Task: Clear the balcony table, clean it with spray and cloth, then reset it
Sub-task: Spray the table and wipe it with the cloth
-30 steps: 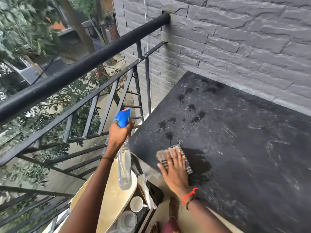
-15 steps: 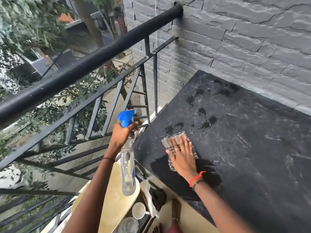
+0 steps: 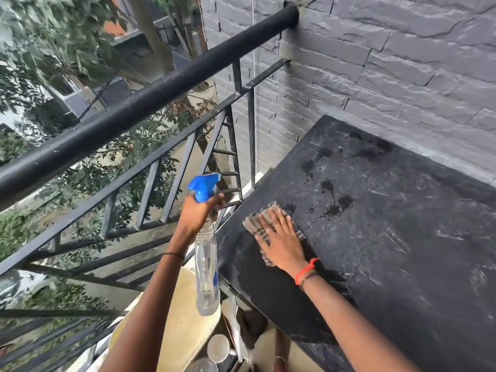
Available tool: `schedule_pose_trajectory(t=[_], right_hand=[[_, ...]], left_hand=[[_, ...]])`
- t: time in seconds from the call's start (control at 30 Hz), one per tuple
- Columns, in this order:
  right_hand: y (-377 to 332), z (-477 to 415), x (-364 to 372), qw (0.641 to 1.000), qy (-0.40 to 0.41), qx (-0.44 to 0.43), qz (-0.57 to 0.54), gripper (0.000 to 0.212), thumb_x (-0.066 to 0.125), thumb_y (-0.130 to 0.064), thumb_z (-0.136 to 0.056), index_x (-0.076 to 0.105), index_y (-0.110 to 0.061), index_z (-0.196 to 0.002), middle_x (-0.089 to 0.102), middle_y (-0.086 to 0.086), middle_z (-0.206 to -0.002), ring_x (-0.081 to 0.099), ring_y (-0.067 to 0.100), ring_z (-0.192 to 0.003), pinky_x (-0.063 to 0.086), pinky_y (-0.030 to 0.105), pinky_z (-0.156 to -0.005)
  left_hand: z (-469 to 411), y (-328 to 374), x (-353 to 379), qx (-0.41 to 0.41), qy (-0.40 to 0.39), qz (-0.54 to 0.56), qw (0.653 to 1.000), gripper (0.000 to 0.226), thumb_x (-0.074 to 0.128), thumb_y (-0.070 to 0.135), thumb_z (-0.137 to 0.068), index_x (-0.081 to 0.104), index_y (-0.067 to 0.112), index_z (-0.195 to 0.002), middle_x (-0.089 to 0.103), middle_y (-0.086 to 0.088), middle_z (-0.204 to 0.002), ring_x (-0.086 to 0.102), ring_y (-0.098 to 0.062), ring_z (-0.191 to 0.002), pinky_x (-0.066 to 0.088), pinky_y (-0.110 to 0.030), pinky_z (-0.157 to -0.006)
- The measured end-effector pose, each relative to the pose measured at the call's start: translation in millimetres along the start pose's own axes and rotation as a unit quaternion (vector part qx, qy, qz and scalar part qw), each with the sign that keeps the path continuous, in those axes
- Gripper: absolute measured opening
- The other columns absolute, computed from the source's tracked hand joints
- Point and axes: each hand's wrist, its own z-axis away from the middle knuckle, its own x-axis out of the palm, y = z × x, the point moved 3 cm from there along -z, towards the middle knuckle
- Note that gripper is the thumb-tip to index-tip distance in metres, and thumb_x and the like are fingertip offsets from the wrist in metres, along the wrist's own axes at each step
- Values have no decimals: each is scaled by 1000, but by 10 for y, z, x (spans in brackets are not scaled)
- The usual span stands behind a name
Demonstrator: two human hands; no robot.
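We see right hand [image 3: 281, 241], fingers spread, pressing cloth [image 3: 251, 224] onto tabletop [image 3: 402, 264], near its 9 o'clock edge. Left hand [image 3: 197, 216] curls round spray bottle [image 3: 206, 264] neck at cloth's 9 o'clock; bottle perhaps near-empty.

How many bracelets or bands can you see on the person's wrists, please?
3: a thin black band on the left wrist, and a red band plus a dark beaded bracelet on the right wrist. None seems hidden.
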Motion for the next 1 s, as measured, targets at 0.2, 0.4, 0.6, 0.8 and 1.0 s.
schedule_pose_trajectory(t=[0.2,0.4,0.6,0.8,1.0], right_hand=[[-873,-142,112,988,-25,-150,-7,54,26,-47,-93,31,-31,-145,11,10,-160,1,29,-148,4,52,-121],[-517,575,369,970,-12,-241,-13,56,34,-55,-93,29,-34,-144,9,-3,-161,-2,18,-149,-5,44,-122],[145,-62,36,995,-5,-99,10,64,32,-53,-93,0,-40,-147,-12,-5,-158,-15,19,-147,-8,43,-120],[-304,-276,87,998,1,-57,-22,60,32,-49,-91,20,-38,-149,6,5,-161,-3,26,-149,4,50,-120],[106,853,292,993,44,-107,-19,68,42,-53,-89,17,-37,-150,3,0,-162,2,20,-149,3,41,-120]], left_hand=[[-111,68,47,-5,-7,-21,1000,14,66,11,-86,64,7,-73,67,7,-55,50,-5,-41,43,-15,-44],[-200,174,83,-15,-32,11,999,12,68,14,-84,65,8,-74,69,2,-64,52,-12,-48,44,-25,-48],[-308,209,143,-16,-59,19,998,11,69,17,-84,65,11,-76,69,2,-65,54,-10,-47,46,-21,-45],[-440,225,249,-23,-49,9,999,11,69,15,-83,65,13,-74,69,2,-65,54,-10,-53,45,-22,-48],[-540,391,536,-36,-52,9,998,8,66,11,-86,61,8,-80,64,-6,-73,51,-9,-46,44,-23,-49]])
